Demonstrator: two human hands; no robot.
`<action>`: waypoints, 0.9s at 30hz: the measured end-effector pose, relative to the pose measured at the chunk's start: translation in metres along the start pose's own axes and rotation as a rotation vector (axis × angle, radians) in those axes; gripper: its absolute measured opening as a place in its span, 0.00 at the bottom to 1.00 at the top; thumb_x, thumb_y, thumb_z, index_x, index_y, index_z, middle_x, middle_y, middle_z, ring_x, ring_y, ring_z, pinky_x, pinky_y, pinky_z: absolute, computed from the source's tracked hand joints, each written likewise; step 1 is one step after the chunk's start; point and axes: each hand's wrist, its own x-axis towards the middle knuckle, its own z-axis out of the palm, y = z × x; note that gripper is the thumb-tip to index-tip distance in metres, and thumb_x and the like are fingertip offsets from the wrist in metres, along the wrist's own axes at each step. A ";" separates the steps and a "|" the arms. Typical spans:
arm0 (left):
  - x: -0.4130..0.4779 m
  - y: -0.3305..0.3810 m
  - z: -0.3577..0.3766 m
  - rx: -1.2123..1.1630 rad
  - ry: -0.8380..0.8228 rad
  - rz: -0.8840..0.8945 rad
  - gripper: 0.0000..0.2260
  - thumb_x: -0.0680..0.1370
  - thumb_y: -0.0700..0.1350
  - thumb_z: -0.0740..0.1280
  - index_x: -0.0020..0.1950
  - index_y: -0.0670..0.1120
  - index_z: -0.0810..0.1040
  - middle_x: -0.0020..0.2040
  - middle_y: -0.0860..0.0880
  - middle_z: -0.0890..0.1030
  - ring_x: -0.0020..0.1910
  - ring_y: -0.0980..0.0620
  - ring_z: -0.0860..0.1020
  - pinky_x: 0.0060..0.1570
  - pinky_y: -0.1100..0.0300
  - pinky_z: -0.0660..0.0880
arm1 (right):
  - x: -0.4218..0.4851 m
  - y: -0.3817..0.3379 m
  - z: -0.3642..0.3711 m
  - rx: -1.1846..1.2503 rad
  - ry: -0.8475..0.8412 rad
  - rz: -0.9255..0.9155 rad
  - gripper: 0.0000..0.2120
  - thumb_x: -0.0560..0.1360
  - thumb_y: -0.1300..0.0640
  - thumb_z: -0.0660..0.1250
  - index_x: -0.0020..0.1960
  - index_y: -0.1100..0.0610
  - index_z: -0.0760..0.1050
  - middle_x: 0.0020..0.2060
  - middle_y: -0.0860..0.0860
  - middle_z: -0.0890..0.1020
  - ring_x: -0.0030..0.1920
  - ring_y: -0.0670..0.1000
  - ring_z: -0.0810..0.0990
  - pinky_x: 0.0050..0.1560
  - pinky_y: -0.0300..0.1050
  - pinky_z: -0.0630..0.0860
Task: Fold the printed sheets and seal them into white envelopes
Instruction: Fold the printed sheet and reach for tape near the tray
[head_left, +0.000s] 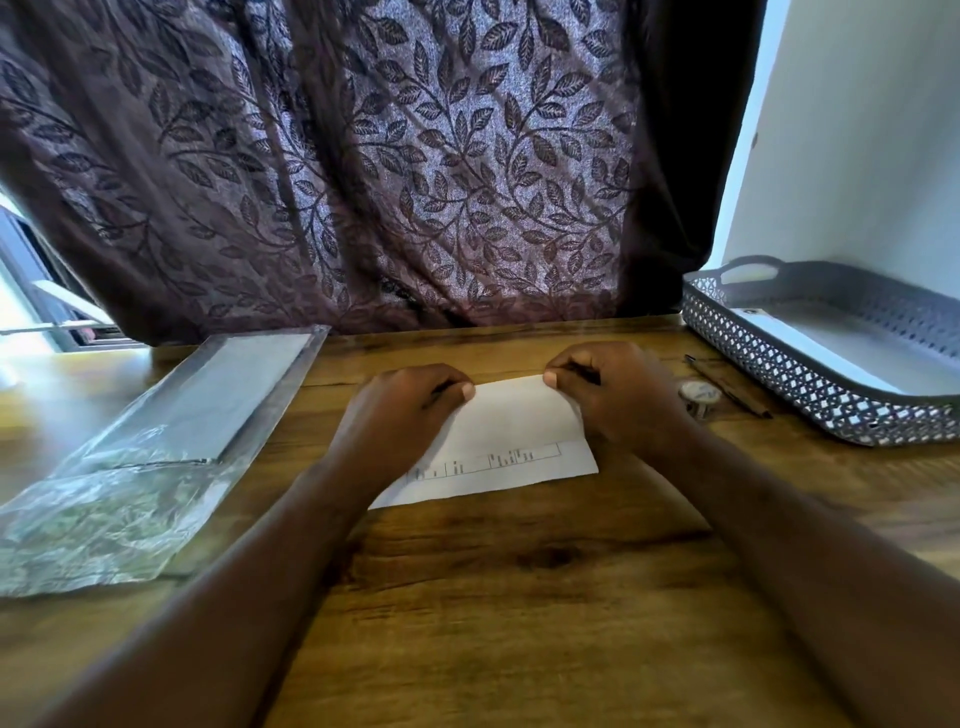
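A printed sheet lies folded on the wooden table, its upper flap laid over so that only a strip of print shows along the near edge. My left hand pinches the far left corner of the folded flap. My right hand pinches the far right corner. Both thumbs press on the far fold line. A clear plastic pack of white envelopes lies at the left of the table, apart from my hands.
A grey lattice tray holding white paper stands at the right. A small roll of tape and a dark pen lie between the tray and my right hand. A leaf-patterned curtain hangs behind the table.
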 end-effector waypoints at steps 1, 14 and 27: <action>0.000 0.003 0.001 0.019 0.005 0.027 0.08 0.82 0.53 0.63 0.52 0.55 0.81 0.39 0.62 0.79 0.38 0.62 0.77 0.35 0.61 0.71 | -0.001 -0.003 0.001 0.009 0.013 -0.010 0.06 0.79 0.53 0.69 0.51 0.51 0.84 0.42 0.41 0.83 0.40 0.33 0.77 0.36 0.24 0.68; 0.006 -0.023 -0.008 0.062 -0.044 -0.067 0.09 0.81 0.53 0.64 0.52 0.54 0.84 0.45 0.55 0.84 0.42 0.55 0.80 0.44 0.50 0.80 | 0.003 0.019 -0.004 0.122 0.049 0.024 0.05 0.78 0.57 0.71 0.50 0.54 0.86 0.43 0.44 0.86 0.43 0.38 0.81 0.38 0.26 0.71; 0.003 -0.049 -0.010 -0.279 -0.051 -0.325 0.07 0.80 0.47 0.68 0.45 0.51 0.84 0.43 0.52 0.86 0.42 0.49 0.84 0.47 0.41 0.82 | 0.004 0.035 -0.008 0.104 0.018 0.124 0.05 0.78 0.55 0.70 0.51 0.52 0.85 0.43 0.41 0.84 0.43 0.35 0.79 0.39 0.29 0.70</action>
